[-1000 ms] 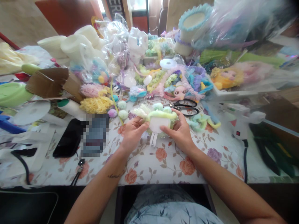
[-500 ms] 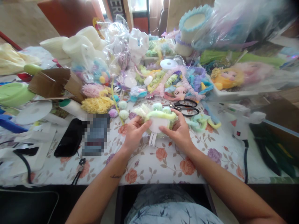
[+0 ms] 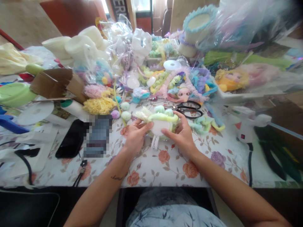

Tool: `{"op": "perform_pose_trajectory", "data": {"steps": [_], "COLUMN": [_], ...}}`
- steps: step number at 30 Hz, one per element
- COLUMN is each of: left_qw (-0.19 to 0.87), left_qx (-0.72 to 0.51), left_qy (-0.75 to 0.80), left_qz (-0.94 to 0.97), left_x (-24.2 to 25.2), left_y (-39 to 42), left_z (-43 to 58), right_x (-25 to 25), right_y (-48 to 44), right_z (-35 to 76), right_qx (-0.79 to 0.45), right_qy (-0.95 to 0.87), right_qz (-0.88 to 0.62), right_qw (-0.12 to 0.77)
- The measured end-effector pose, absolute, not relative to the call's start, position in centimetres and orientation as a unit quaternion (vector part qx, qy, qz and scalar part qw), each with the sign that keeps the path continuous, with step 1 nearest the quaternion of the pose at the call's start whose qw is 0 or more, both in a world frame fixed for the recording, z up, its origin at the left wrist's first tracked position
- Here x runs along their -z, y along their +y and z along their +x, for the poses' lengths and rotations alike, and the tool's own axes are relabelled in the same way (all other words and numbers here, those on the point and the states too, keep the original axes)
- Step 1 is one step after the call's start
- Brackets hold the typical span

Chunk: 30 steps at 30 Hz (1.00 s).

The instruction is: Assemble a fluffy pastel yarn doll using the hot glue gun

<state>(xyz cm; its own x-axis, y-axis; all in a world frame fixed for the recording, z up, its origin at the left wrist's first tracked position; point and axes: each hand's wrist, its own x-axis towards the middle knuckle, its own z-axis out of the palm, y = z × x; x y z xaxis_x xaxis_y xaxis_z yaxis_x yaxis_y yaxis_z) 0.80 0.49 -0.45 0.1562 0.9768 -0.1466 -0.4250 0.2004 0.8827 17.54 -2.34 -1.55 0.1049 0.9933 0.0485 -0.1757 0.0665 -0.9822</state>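
The plush piece (image 3: 161,128) sits near the middle, just above the tablecloth's front half; the left hand (image 3: 135,136) and right hand (image 3: 184,135) grip its two sides, apart from each other, both thumbs at its white face. It looks well built up, with a yellow-green band (image 3: 163,118), blue-green pompoms (image 3: 159,109) along the top and a white tag (image 3: 155,142) hanging below; what is left, if anything, I cannot tell (its far side is hidden). Black scissors (image 3: 181,107) lie unheld beyond the right hand; loose pompoms (image 3: 125,115) rest past the left. The floral tablecloth (image 3: 163,171) is crowded at the back with trims and plastic bags (image 3: 142,42); behind stands a red-brown panel (image 3: 73,15), near a bright window (image 3: 142,5).
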Motion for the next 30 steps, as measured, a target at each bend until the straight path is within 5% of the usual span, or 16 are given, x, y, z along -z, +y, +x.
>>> {"op": "perform_pose_trajectory", "data": {"steps": [15,23,30], "left_qw": [0.580,0.211,0.164], "left_qx": [-0.524,-0.600,-0.606], "left_qy": [0.435,0.435,0.388], "left_qz": [0.447,0.637,0.675], "left_x": [1.0,1.9,0.5], "left_y": [0.5,0.3,-0.4], "left_z": [0.7,0.1,0.0], "right_x": [0.7,0.7,1.5], "right_y": [-2.2,-2.1,-1.9], "right_z": [17.5,17.7,18.0], "right_qx": [-0.515,-0.497,-0.481], "right_qy": [-0.398,-0.395,-0.387], "right_qz": [-0.487,-0.511,-0.515], "right_qw": [0.583,0.579,0.594]}}
